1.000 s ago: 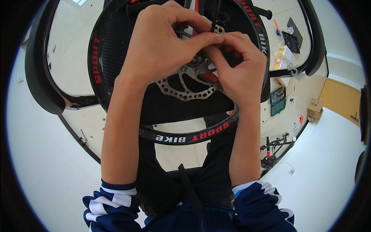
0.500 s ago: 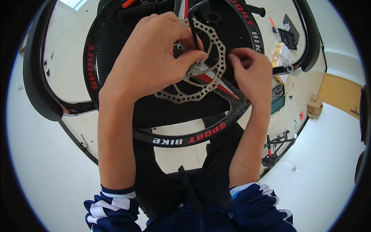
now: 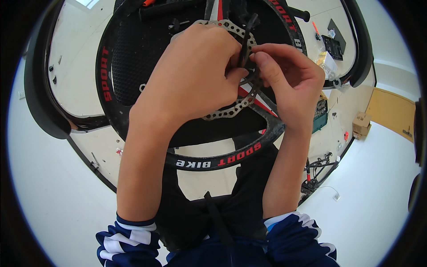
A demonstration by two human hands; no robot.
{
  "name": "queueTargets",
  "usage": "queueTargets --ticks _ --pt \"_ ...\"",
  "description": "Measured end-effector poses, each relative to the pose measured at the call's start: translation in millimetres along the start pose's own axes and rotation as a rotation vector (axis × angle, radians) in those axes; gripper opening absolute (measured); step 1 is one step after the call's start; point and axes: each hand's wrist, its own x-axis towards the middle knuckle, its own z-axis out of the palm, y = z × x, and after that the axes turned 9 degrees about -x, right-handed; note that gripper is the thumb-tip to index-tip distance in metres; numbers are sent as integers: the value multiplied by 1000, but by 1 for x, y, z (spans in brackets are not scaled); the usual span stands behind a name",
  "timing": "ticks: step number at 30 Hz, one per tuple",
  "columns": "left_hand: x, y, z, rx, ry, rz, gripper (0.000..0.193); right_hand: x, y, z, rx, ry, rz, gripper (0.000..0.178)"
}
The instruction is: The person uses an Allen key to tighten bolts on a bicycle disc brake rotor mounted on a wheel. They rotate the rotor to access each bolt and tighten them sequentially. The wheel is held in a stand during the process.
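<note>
A black wheel (image 3: 270, 120) with red and white spokes lies flat before me, with a drilled silver brake disc (image 3: 231, 111) at its hub. My left hand (image 3: 195, 75) is over the disc, its thumb and fingers closed round a black hex key (image 3: 247, 38). The key's upper end leans to the right, and its lower end is hidden by my fingers. Close beside the key, above the disc's right edge, my right hand (image 3: 293, 80) pinches thumb and forefinger together. Whatever sits between those fingertips is too small or hidden to name.
Under the wheel is a black seat (image 3: 133, 58) with armrests (image 3: 44, 89) curving round both sides; small loose parts lie on it. On the floor to the right are a black tool case (image 3: 331, 46), a green box (image 3: 319, 122), cardboard boxes (image 3: 361, 123) and bicycle parts (image 3: 313, 173).
My left hand has shifted right across the disc, bringing the hex key along, its top now leaning right. My right hand has moved up and in, its fingertips closing beside the key.
</note>
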Motion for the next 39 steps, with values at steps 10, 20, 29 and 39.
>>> queueTargets --ticks 10,20,29,39 --pt "-1 5 -3 48 54 21 13 -1 4 12 15 -5 -114 15" --pt "0 8 -3 73 41 24 14 -4 -3 10 -131 -35 -104 17" --pt "-8 -14 2 -219 49 81 23 -4 15 1 -86 -58 -262 22" --pt "-6 -7 13 -207 157 -31 16 -6 4 12 41 96 -80 23"
